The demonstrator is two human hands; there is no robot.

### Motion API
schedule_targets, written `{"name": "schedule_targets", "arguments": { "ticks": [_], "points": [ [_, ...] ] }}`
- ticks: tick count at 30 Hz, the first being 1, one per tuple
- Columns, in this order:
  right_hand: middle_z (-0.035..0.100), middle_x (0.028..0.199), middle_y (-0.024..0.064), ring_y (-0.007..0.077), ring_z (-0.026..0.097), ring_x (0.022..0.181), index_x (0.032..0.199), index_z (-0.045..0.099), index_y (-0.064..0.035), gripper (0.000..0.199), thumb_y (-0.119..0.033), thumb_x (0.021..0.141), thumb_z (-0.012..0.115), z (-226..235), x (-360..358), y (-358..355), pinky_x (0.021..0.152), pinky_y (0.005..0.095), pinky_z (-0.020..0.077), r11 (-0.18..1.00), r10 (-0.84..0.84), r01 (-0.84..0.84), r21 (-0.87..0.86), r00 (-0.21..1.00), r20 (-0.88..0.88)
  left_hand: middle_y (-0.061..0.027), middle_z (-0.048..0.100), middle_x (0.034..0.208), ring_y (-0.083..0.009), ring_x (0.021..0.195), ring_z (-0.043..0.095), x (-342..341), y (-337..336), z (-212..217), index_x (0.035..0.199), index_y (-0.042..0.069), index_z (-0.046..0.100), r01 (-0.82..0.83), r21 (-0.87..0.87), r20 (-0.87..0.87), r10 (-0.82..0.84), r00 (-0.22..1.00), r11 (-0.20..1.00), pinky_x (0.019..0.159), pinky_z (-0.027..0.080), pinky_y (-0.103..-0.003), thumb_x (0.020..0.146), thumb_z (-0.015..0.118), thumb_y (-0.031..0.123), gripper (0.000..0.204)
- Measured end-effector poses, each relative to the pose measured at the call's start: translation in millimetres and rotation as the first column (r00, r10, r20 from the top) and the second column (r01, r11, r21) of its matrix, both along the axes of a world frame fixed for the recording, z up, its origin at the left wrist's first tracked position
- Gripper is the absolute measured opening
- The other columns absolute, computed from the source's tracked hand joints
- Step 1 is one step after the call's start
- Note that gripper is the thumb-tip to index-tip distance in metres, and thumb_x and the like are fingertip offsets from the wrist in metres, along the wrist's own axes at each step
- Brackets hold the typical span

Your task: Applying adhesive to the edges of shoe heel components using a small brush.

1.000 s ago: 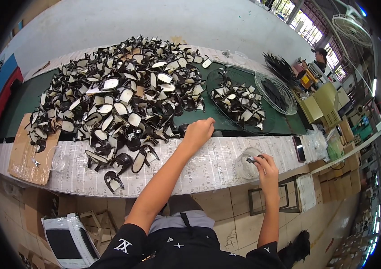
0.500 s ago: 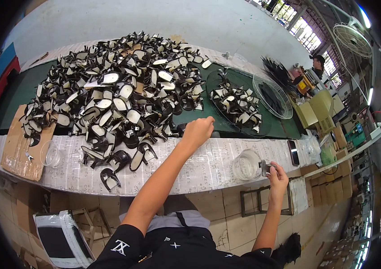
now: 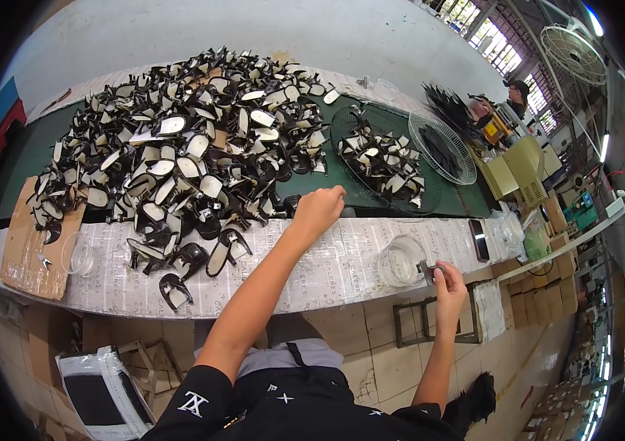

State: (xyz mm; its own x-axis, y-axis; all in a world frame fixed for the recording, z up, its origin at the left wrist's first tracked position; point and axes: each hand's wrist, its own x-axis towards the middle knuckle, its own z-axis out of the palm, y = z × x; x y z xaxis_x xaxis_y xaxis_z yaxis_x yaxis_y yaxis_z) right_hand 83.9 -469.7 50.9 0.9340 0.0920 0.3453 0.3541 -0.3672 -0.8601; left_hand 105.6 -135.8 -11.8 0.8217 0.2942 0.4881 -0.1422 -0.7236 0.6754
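Note:
My left hand [image 3: 318,208] is closed above the near edge of the green surface, beside a pile of black shoe heel pieces [image 3: 173,167] with pale soles. Its fingers hide whatever it may hold. At the table's front edge, my right hand [image 3: 447,285] grips a small flat grey piece [image 3: 426,273] between thumb and fingers, at the right rim of a clear round tub [image 3: 399,263]. What kind of piece it is cannot be made out. More heel pieces [image 3: 382,158] fill a dark wire basket [image 3: 430,202] farther right.
A pale wire basket [image 3: 467,176] with dark strips stands behind. A phone [image 3: 480,241] lies right of the tub. At far left sit cardboard [image 3: 26,257] and a clear cup [image 3: 77,257]. A stool frame [image 3: 408,327] stands below. Another person [image 3: 516,95] is at far right.
The view has shifted slightly. My left hand has drawn a little left. My right hand has tilted the grey piece, bringing it closer against the tub's rim.

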Motion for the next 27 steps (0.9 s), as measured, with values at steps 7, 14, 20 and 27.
{"name": "schedule_targets", "arguments": {
  "ticks": [7,14,20,27],
  "points": [
    [0.064,0.096,0.0026,0.0082,0.056,0.081,0.110,0.065,0.0002,0.022,-0.012,0.093,0.063,-12.1,4.2,-12.8,0.070,0.0227,0.0459,0.998,-0.068,0.068,-0.015,0.998,-0.016,-0.0163,0.069,0.085,-0.0357,0.077,0.066,0.4,-1.8,1.0,0.099,0.007,0.065,0.010,0.001,-0.023,-0.010,1.000,1.000,0.070,0.054,-0.045,0.088,0.053,0.016,0.019],
    [0.064,0.089,0.0030,0.0063,0.053,0.072,0.113,0.064,0.0018,0.025,-0.015,0.094,0.062,-25.0,5.6,-21.0,0.066,0.0217,0.0447,0.975,-0.105,0.128,0.181,0.986,-0.130,-0.0166,0.069,0.083,-0.0350,0.076,0.066,3.8,-2.9,-5.8,0.098,0.006,0.065,0.021,0.048,-0.009,-0.021,1.000,0.999,0.068,0.054,-0.045,0.088,0.054,0.016,0.018],
    [0.064,0.089,0.0034,0.0071,0.054,0.071,0.114,0.063,0.0023,0.026,-0.014,0.094,0.062,-28.0,7.0,-26.9,0.065,0.0214,0.0454,0.949,-0.086,0.137,0.283,0.979,-0.187,-0.0162,0.069,0.083,-0.0344,0.075,0.066,3.3,-4.0,-3.0,0.098,0.006,0.064,0.029,0.034,-0.003,-0.029,1.000,0.999,0.067,0.053,-0.044,0.088,0.054,0.016,0.017],
    [0.063,0.088,0.0034,0.0071,0.054,0.071,0.114,0.063,0.0027,0.026,-0.014,0.094,0.062,-26.0,4.0,-30.3,0.066,0.0213,0.0454,0.965,-0.116,0.144,0.219,0.984,-0.136,-0.0164,0.069,0.083,-0.0348,0.075,0.066,1.6,-3.9,-2.6,0.098,0.007,0.065,0.028,0.036,-0.011,-0.028,1.000,0.999,0.067,0.053,-0.044,0.088,0.054,0.016,0.018]
  ]
}}
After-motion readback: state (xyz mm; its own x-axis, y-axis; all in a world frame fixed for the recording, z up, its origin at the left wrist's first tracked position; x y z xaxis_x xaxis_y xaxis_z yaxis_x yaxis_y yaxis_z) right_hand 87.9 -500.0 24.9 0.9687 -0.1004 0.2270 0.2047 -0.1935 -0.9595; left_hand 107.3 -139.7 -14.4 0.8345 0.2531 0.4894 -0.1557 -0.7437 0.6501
